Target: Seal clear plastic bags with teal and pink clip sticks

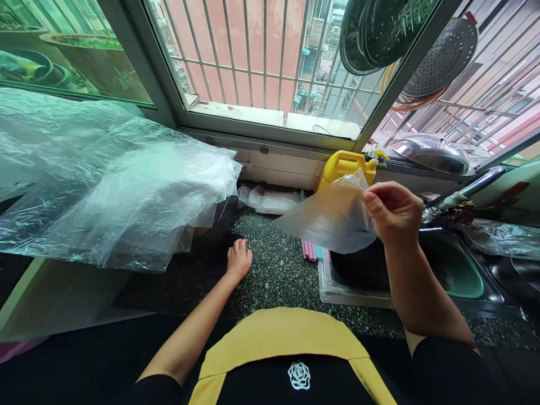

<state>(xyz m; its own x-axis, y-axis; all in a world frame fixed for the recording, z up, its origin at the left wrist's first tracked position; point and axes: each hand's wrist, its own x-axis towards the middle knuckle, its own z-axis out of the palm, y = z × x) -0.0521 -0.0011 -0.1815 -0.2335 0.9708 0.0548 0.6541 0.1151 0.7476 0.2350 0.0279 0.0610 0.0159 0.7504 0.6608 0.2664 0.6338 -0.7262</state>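
My right hand [394, 212] pinches the edge of a translucent plastic sheet [327, 216], roughly triangular, between thumb and forefinger. The sheet hangs in the air to the left of the hand, its pointed end towards the left. Low over the speckled dark countertop [274, 270] is my left hand [239, 260], fingers curled at the edge of something dark. What those fingers hold, if anything, is hidden. Behind the sheet stands a yellow plastic jug [343, 163], seen partly through it.
Large crinkled plastic film [126, 185] drapes over things on the left. A black tray [354, 270] with a wrapped rim lies beside the sink [459, 270]. Pink strips [309, 250] and clear plastic packets [274, 201] lie further back. Colanders [442, 56] hang by the window.
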